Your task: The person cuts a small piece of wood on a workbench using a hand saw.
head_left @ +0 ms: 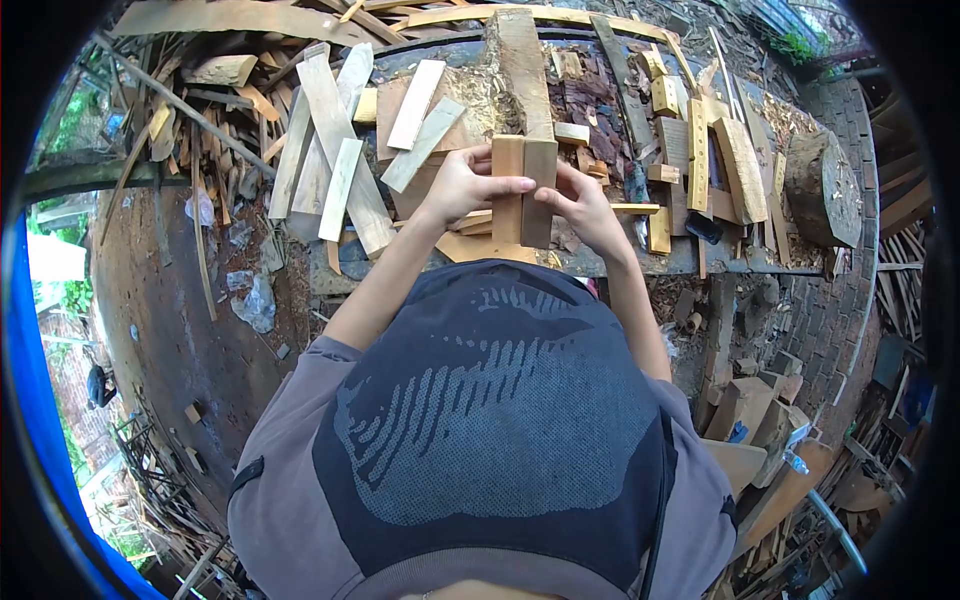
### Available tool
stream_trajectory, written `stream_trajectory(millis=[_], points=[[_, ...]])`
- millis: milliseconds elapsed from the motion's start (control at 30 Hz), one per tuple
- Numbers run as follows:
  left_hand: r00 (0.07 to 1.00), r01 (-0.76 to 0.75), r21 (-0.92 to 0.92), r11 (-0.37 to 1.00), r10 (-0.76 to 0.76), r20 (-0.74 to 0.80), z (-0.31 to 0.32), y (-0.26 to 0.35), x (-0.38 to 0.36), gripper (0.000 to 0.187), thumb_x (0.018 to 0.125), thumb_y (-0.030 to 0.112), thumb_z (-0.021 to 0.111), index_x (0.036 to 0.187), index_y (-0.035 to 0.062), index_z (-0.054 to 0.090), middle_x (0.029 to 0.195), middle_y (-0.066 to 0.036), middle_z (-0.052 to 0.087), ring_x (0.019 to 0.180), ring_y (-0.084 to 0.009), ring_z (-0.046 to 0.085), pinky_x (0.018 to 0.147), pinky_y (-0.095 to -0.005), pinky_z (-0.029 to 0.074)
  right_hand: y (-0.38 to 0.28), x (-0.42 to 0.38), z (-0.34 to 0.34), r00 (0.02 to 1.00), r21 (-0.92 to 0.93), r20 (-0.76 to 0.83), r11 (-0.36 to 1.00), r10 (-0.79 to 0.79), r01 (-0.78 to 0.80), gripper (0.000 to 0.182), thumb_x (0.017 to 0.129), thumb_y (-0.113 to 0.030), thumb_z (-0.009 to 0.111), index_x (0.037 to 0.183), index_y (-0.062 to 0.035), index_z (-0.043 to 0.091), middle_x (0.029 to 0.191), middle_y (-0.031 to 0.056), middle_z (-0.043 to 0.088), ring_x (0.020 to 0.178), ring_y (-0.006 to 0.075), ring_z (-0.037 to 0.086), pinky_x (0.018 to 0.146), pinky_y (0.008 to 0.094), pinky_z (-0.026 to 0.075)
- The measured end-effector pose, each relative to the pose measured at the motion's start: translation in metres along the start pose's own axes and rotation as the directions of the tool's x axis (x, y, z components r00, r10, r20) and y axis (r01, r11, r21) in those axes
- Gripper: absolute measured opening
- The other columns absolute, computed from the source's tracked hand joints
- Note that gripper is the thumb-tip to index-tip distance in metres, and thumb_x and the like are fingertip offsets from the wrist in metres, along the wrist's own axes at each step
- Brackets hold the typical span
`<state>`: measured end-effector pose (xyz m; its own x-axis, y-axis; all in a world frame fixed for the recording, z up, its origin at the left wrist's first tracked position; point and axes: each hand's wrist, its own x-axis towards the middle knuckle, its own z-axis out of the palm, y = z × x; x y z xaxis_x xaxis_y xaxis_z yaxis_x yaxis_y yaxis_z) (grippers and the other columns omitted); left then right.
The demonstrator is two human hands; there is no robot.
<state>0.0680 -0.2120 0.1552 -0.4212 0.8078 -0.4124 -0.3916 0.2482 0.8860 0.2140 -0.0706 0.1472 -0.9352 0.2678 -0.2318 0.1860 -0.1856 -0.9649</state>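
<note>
My left hand [462, 188] is closed on an orange-brown wood block [507, 215], its thumb lying across the front. Side by side with that block, edge against edge, is a darker grey-brown wood block [539, 215]. Around the right edge of the darker block my right hand [588, 212] is closed, thumb in front and fingers partly hidden behind. Both blocks are held upright above the cluttered work surface. Behind them a thick rough plank [524, 75] runs away from me.
Pale board offcuts [343, 190] lie crossed at the left, beside a heap of scrap wood [225, 75]. On the right are a strip with a row of holes [698, 155], a chunky beam [740, 170] and a log stump [825, 190]. A plastic bag [257, 303] lies lower left.
</note>
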Motion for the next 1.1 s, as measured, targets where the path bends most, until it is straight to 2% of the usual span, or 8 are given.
stream_trajectory(millis=[100,200,300,400,600,833,967,1100], points=[[0.993,0.114,0.051,0.992,-0.112,-0.034,-0.008,-0.018,0.013,0.051,0.074,0.024,0.080,0.111,-0.0031,0.059,0.100,-0.009,0.066,0.086,-0.0140,0.067,0.073,-0.0269,0.056,0.014,0.008,0.003,0.987,-0.059,-0.063,0.987,0.148,-0.152,0.043,0.095,-0.036,0.056,0.118,-0.0004,0.057,0.094,0.0000,0.062,0.082,0.0054,0.056,0.069,0.0238,0.049],[0.981,0.189,-0.001,0.982,-0.188,-0.054,-0.014,-0.031,0.020,0.048,0.075,0.024,0.079,0.110,-0.0019,0.059,0.099,-0.009,0.065,0.086,-0.0134,0.067,0.072,-0.0263,0.057,0.023,0.017,-0.001,0.946,-0.080,-0.014,0.943,0.323,-0.323,0.042,0.098,-0.036,0.050,0.122,-0.0012,0.055,0.104,0.0019,0.062,0.092,0.0095,0.059,0.078,0.0266,0.051],[0.967,0.242,-0.083,0.967,-0.247,-0.061,-0.019,-0.035,0.024,0.059,0.070,0.027,0.083,0.114,-0.0044,0.058,0.101,-0.011,0.065,0.087,-0.0168,0.067,0.075,-0.0299,0.057,0.024,0.018,0.002,0.958,0.159,0.000,0.946,0.287,-0.283,0.046,0.098,-0.037,0.050,0.126,-0.0009,0.052,0.112,0.0054,0.060,0.095,0.0085,0.058,0.076,0.0225,0.048],[0.967,0.232,-0.124,0.965,-0.242,-0.077,-0.020,-0.033,0.023,0.049,0.075,0.025,0.078,0.112,-0.0013,0.058,0.100,-0.009,0.064,0.085,-0.0150,0.067,0.075,-0.0279,0.057,0.017,0.016,0.007,0.971,0.195,-0.010,0.953,0.237,-0.231,0.050,0.097,-0.038,0.052,0.130,-0.0014,0.049,0.119,0.0085,0.058,0.101,0.0099,0.058,0.080,0.0234,0.048],[0.977,0.181,-0.079,0.980,-0.188,-0.096,-0.022,-0.040,0.024,0.051,0.075,0.026,0.078,0.113,-0.0014,0.057,0.101,-0.009,0.064,0.088,-0.0158,0.067,0.077,-0.0296,0.057,0.019,0.020,0.005,0.961,-0.063,-0.005,0.959,0.277,-0.276,0.054,0.093,-0.034,0.058,0.132,0.0011,0.046,0.111,0.0064,0.061,0.097,0.0085,0.059,0.080,0.0271,0.050],[0.978,0.145,-0.293,0.945,-0.181,-0.101,-0.015,-0.043,0.017,0.055,0.077,0.026,0.076,0.120,0.0029,0.050,0.099,-0.006,0.065,0.086,-0.0136,0.066,0.074,-0.0279,0.056,0.035,0.021,-0.003,0.939,0.413,-0.056,0.864,0.339,-0.288,0.040,0.089,-0.031,0.062,0.115,-0.0011,0.053,0.100,0.0084,0.062,0.083,0.0123,0.062,0.068,0.0261,0.051],[0.984,0.070,-0.279,0.958,-0.111,-0.136,-0.020,-0.045,0.020,0.061,0.082,0.029,0.070,0.129,0.0023,0.040,0.113,-0.011,0.059,0.097,-0.0147,0.061,0.078,-0.0283,0.053,0.042,0.014,-0.003,0.939,0.422,-0.106,0.870,0.326,-0.254,0.037,0.093,-0.032,0.055,0.116,-0.0041,0.048,0.099,0.0128,0.061,0.079,0.0146,0.064,0.068,0.0275,0.052],[0.965,-0.026,-0.300,0.954,-0.054,-0.255,-0.019,-0.057,0.027,0.057,0.084,0.040,0.066,0.122,0.0033,0.046,0.096,-0.009,0.061,0.090,-0.0150,0.063,0.077,-0.0311,0.055,0.045,0.017,0.002,0.945,0.349,-0.208,0.922,0.253,-0.170,0.043,0.095,-0.033,0.050,0.124,-0.0012,0.047,0.110,0.0149,0.059,0.079,0.0146,0.063,0.069,0.0275,0.051]])
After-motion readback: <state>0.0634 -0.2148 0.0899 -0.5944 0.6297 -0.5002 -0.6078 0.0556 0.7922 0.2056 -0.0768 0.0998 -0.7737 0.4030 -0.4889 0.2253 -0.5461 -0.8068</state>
